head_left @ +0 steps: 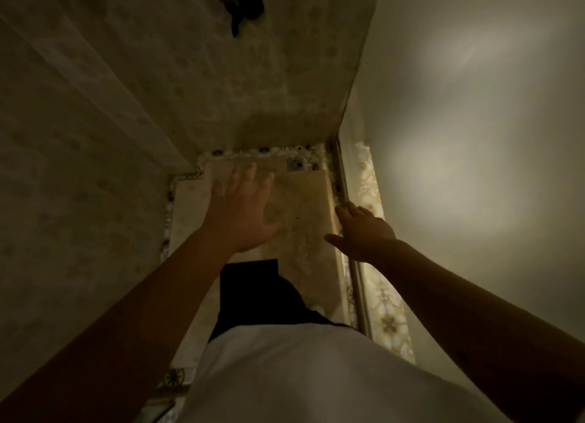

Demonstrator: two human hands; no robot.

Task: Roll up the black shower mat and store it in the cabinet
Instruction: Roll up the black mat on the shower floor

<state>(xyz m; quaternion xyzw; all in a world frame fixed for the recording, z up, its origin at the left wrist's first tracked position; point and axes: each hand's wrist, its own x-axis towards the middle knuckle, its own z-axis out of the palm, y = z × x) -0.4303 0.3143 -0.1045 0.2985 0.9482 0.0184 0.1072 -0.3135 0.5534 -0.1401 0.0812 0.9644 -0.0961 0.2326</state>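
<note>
A flat rectangular mat (304,213) lies on the floor of a narrow shower stall; in this dim yellow light it looks beige, not black. My left hand (243,210) hovers over the mat's far left part, fingers spread and holding nothing. My right hand (364,229) is at the mat's right edge, beside the door track, fingers loosely apart and empty. Whether either hand touches the mat I cannot tell. No cabinet is in view.
Patterned tiled walls close in on the left and far side. A metal door track (343,185) and a pale panel run along the right. Something dark (243,4) hangs high on the far wall. My dark trouser leg (250,286) stands on the mat.
</note>
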